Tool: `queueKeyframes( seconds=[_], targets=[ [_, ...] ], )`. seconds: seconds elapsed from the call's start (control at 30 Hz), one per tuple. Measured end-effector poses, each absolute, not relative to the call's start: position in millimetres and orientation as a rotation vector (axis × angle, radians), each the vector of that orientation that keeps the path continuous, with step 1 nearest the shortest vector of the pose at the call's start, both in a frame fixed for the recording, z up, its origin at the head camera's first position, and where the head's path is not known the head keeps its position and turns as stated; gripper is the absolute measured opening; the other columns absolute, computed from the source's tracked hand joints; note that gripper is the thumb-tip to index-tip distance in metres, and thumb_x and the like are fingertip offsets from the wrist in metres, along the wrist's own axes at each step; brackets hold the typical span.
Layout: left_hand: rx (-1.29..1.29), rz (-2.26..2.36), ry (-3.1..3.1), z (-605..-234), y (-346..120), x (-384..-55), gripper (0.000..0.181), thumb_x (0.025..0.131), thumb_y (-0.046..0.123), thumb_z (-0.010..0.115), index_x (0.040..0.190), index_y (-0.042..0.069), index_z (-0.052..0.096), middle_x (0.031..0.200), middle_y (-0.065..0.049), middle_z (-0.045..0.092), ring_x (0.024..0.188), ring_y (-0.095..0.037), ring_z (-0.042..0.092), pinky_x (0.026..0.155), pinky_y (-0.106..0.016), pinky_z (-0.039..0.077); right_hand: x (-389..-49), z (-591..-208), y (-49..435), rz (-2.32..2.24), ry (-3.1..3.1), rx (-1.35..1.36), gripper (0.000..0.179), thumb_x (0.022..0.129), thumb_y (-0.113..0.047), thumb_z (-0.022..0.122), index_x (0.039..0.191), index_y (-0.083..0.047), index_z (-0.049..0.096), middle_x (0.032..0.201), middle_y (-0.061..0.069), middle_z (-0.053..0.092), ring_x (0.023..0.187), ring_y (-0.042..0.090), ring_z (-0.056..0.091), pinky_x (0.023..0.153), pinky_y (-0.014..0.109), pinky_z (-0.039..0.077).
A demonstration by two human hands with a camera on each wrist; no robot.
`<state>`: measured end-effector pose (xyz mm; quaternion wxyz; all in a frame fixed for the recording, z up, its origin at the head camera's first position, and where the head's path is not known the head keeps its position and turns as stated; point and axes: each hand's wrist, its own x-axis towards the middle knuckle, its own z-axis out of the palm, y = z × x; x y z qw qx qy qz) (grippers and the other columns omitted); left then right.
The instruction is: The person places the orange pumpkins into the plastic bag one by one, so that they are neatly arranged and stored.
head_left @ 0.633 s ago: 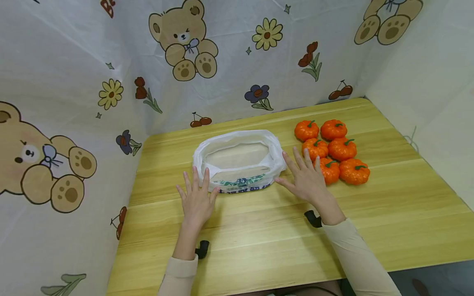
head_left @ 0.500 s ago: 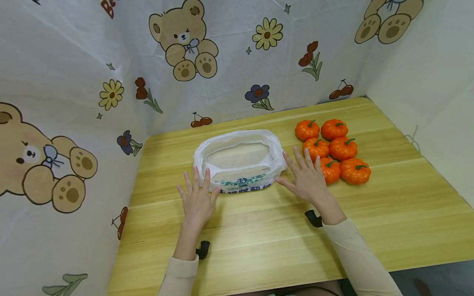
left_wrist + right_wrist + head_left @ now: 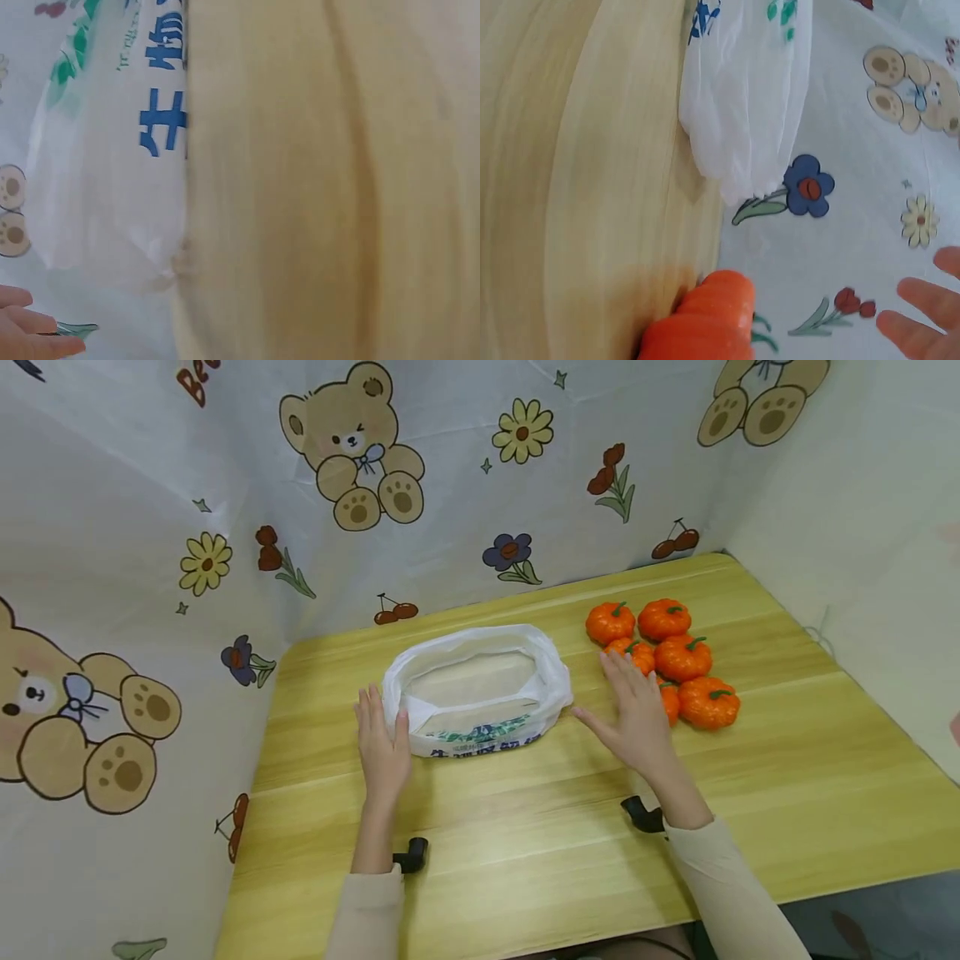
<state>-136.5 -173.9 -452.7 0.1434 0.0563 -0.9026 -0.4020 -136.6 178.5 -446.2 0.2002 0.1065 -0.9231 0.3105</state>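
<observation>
Left grip (image 3: 384,752) and right grip (image 3: 639,722), outstretched, empty, flanked a seemingly light, limp bag (image 3: 480,731), best pinched by its three-o'clock rim (image 3: 555,677).

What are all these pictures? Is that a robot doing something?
No robot here! Those are a person's left hand and right hand. The wide view comes from a camera on the person's head, looking forward and down. The two close, sideways-looking views come from a camera on each wrist. On the wood-patterned table are an open white plastic bag and six orange pumpkins. Neither hand holds anything: the left is beside the bag, the right near the pumpkins.
</observation>
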Motion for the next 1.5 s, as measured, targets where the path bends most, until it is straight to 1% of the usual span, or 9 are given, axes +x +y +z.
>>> queueKeyframes(
  seconds=[0.13,0.27,0.47,0.57,0.73,0.9,1.03,1.2,1.5],
  targets=[
    [0.335,-1.545,-2.365,-462,-180,-142,0.066,0.103,0.035,0.045,0.158,0.015,0.014,0.165,-0.005,0.015,0.152,-0.026,0.009,0.125,-0.048,0.011,-133,-450,202,1.053,-2.307,0.197,0.077,0.083,-0.039,0.077,0.144,-0.004,0.045,0.146,0.022,0.048,0.134,0.044,0.042,0.114,0.062,0.029],
    [0.474,-1.791,-2.161,-469,-185,-147,0.068,0.102,0.031,0.05,0.158,0.019,0.013,0.164,-0.005,0.018,0.152,-0.023,0.014,0.125,-0.042,0.016,-128,-450,234,1.141,-2.156,0.008,0.075,0.08,-0.029,0.081,0.142,-0.004,0.048,0.141,0.023,0.051,0.13,0.043,0.045,0.11,0.056,0.036],
    [0.531,-1.922,-1.969,-475,-185,-155,0.062,0.1,0.021,0.054,0.154,0.007,0.026,0.161,-0.013,0.027,0.15,-0.026,0.021,0.124,-0.038,0.02,-118,-447,283,1.53,-2.199,-0.43,0.081,0.087,-0.023,0.074,0.153,-0.02,0.029,0.158,0.006,0.03,0.145,0.02,0.028,0.121,0.035,0.024],
    [0.565,-1.973,-1.919,-480,-182,-157,0.057,0.1,0.019,0.053,0.15,0.001,0.032,0.158,-0.016,0.031,0.148,-0.027,0.025,0.123,-0.036,0.023,-113,-451,304,1.717,-2.188,-0.548,0.083,0.091,-0.021,0.069,0.156,-0.023,0.018,0.162,-0.001,0.019,0.149,0.016,0.019,0.124,0.029,0.017],
    [0.594,-1.989,-1.888,-486,-175,-159,0.05,0.1,0.016,0.053,0.144,-0.005,0.041,0.153,-0.022,0.038,0.143,-0.032,0.035,0.12,-0.038,0.03,-106,-460,324,2.01,-1.978,-0.576,0.086,0.088,-0.007,0.071,0.156,-0.02,0.019,0.161,-0.007,0.02,0.146,0.013,0.019,0.12,0.019,0.02],
    [0.616,-1.945,-1.855,-489,-172,-162,0.043,0.098,0.013,0.057,0.134,-0.008,0.052,0.144,-0.022,0.049,0.137,-0.03,0.044,0.115,-0.037,0.039,-103,-467,332,2.121,-1.915,-0.555,0.089,0.086,-0.001,0.071,0.156,-0.02,0.02,0.158,-0.01,0.025,0.144,0.012,0.022,0.12,0.016,0.021],
    [0.663,-1.907,-1.825,-491,-171,-164,0.034,0.095,0.01,0.06,0.125,-0.006,0.059,0.137,-0.017,0.056,0.134,-0.026,0.049,0.11,-0.031,0.042,-104,-475,334,2.157,-1.959,-0.517,0.089,0.087,0.0,0.07,0.156,-0.02,0.019,0.158,-0.009,0.025,0.148,0.012,0.018,0.121,0.017,0.019],
    [0.708,-1.863,-1.775,-491,-170,-165,0.026,0.093,0.006,0.063,0.116,-0.004,0.066,0.125,-0.017,0.064,0.126,-0.026,0.056,0.105,-0.03,0.047,-111,-483,332,2.176,-2.042,-0.466,0.089,0.087,-0.001,0.07,0.157,-0.02,0.017,0.163,-0.003,0.017,0.147,0.012,0.019,0.116,0.011,0.025],
    [0.75,-1.853,-1.78,-489,-170,-165,0.024,0.093,0.007,0.063,0.113,-0.005,0.067,0.122,-0.018,0.065,0.124,-0.026,0.058,0.104,-0.032,0.048,-119,-489,327,2.096,-2.231,-0.567,0.094,0.085,-0.01,0.075,0.157,-0.023,0.016,0.164,-0.004,0.015,0.148,0.013,0.018,0.118,0.013,0.022]
  ],
)
